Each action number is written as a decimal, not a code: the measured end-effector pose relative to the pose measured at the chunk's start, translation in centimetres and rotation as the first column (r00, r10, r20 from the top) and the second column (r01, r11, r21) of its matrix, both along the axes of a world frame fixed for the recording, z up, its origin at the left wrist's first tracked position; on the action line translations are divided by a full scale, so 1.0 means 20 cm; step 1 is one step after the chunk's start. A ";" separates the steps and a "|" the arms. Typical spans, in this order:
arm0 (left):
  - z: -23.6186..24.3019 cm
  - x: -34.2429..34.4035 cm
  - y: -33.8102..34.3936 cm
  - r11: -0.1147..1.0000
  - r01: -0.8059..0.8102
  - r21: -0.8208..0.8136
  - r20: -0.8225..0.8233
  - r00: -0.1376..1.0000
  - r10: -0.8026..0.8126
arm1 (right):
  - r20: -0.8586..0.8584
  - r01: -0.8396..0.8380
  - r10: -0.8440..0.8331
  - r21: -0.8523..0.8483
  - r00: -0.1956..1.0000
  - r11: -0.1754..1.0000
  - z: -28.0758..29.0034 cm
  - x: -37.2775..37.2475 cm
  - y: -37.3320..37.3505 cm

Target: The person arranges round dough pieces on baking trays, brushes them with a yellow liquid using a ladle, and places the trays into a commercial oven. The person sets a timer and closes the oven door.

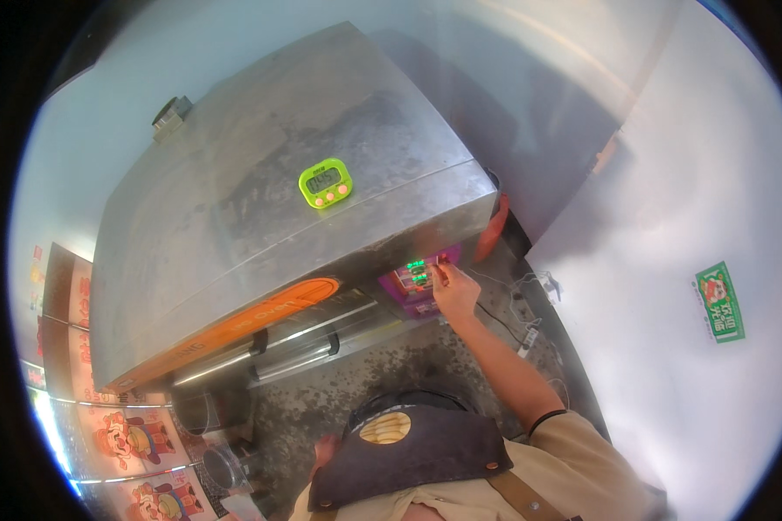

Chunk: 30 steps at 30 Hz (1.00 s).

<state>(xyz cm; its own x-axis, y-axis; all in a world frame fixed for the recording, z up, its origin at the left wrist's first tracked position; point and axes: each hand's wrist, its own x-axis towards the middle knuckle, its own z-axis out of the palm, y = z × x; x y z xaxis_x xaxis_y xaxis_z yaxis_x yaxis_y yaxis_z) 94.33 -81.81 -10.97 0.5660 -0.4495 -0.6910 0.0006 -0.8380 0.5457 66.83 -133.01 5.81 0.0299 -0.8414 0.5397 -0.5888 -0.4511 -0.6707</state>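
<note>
My right hand [454, 292] reaches to the purple-framed control panel [420, 282] on the front right of a large steel oven [235, 174]. Its thumb and fingers are drawn together against the panel face, beside lit green digits. Whatever they touch or pinch is too small to make out. Low beside the dark apron, only a sliver of my left hand [325, 453] shows; its fingers are hidden. A bright green timer [326, 182] with a grey display and small pink buttons lies on the oven's top.
Dark handles [333, 340] stand out from the oven's front, below an orange label strip [269, 311]. Loose cables [530, 334] run along the floor at right. A white wall [652, 286] bears a green sign [719, 301]. Illustrated panels [139, 438] and clear containers [223, 467] stand at lower left.
</note>
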 end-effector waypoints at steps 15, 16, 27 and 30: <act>0.02 -0.31 0.16 0.897 -0.438 -0.054 -0.138 0.893 0.427 | 0.030 -0.437 0.473 0.438 0.881 0.785 -0.35 0.02 0.69; 0.02 -0.33 0.17 0.880 -0.472 -0.051 -0.161 0.874 0.459 | 0.032 -0.493 0.549 0.487 0.835 0.721 -0.29 0.06 0.79; 1.38 -0.65 -0.10 0.060 -0.864 -0.500 -0.845 0.502 0.182 | 0.452 -0.358 0.868 0.860 0.207 -0.362 -0.07 0.77 1.77; 1.68 -0.66 0.29 0.034 -0.572 -0.819 -0.563 0.815 0.137 | 0.696 -0.351 0.706 0.698 0.128 -0.625 -0.07 0.66 2.09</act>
